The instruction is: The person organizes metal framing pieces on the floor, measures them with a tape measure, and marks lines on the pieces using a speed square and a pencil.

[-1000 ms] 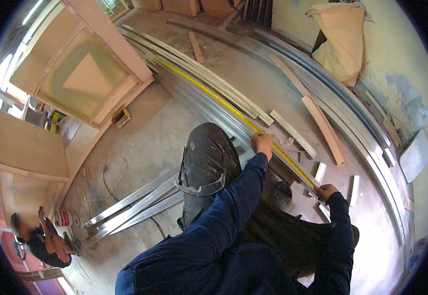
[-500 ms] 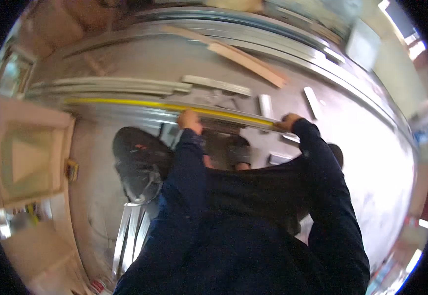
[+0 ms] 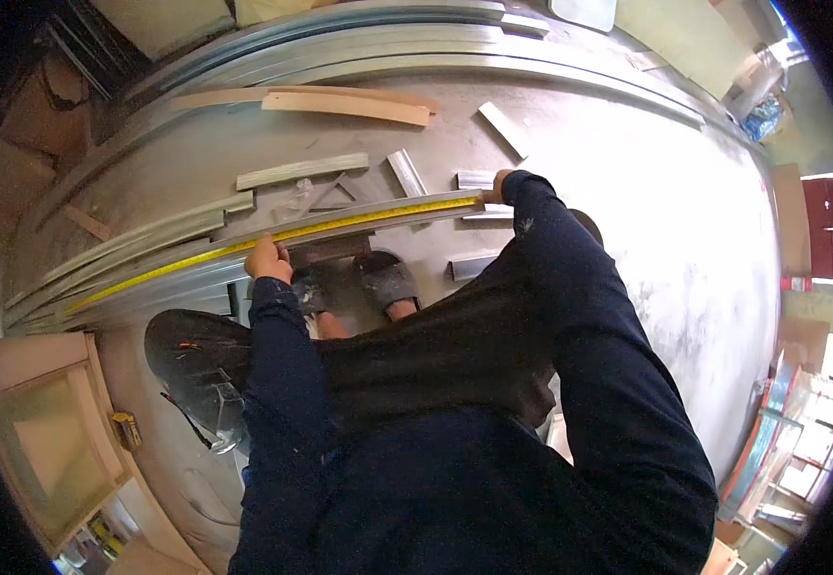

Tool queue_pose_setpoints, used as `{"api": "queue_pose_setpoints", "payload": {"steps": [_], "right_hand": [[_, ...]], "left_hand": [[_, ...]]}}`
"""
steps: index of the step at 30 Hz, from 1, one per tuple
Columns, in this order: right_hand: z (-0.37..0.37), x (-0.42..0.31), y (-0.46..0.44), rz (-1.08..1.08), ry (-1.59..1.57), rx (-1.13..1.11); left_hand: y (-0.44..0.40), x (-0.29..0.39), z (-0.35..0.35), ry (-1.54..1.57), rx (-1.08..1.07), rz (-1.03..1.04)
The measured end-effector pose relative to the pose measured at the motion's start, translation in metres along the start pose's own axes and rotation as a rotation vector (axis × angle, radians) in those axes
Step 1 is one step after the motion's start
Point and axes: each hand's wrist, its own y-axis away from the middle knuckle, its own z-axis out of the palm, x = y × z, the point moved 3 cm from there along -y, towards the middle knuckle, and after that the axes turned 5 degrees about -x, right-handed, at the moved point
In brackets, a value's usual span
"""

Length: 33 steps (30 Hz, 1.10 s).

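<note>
Holds one yellow tape measure (image 3: 340, 223) drawn out long and straight along one metal channel (image 3: 359, 210), low over the floor (image 3: 665, 230) and roughly in line with the floor's far edge, by the wall (image 3: 675, 38). Pinches tape and metal together partway along with the left hand (image 3: 270, 259), fingers curled in tight; grips the tape's right-hand end with the right hand (image 3: 501, 185), fingers partly hidden. Cannot tell case from hook there. Looks done with drawing the tape out and lining it up, to judge by the straight lie; not yet wound in. Shows no pencil and no readable mark on the metal. Counting outward: two dark sandals (image 3: 386, 278) just on the near side of the channel; six short metal offcuts (image 3: 301, 171) scattered around its right part; two brown wooden strips (image 3: 344, 107), overlapping, nearer the floor's far edge; one brown stick (image 3: 88, 222) toward the left edge; one yellow box (image 3: 126, 429) beside one cabinet (image 3: 28, 364) at the near left corner. Cannot count the long profiles (image 3: 387, 62) along the far edge, too closely overlapped.
</note>
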Motion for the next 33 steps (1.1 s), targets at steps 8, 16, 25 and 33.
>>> {"api": "queue_pose_setpoints", "payload": {"steps": [8,16,25,33], "right_hand": [[-0.005,-0.007,0.014,-0.006,0.022,0.040],[-0.002,-0.003,0.005,-0.053,0.036,0.066],[0.002,0.002,-0.003,-0.010,0.000,-0.024],[0.010,0.006,-0.002,-0.043,0.009,0.051]], "left_hand": [[0.000,-0.001,-0.001,0.030,-0.016,0.050],[-0.008,-0.001,-0.004,-0.023,-0.076,0.059],[-0.010,0.000,-0.003,-0.069,-0.066,0.027],[0.068,-0.005,0.051,-1.045,-0.162,1.051]]}}
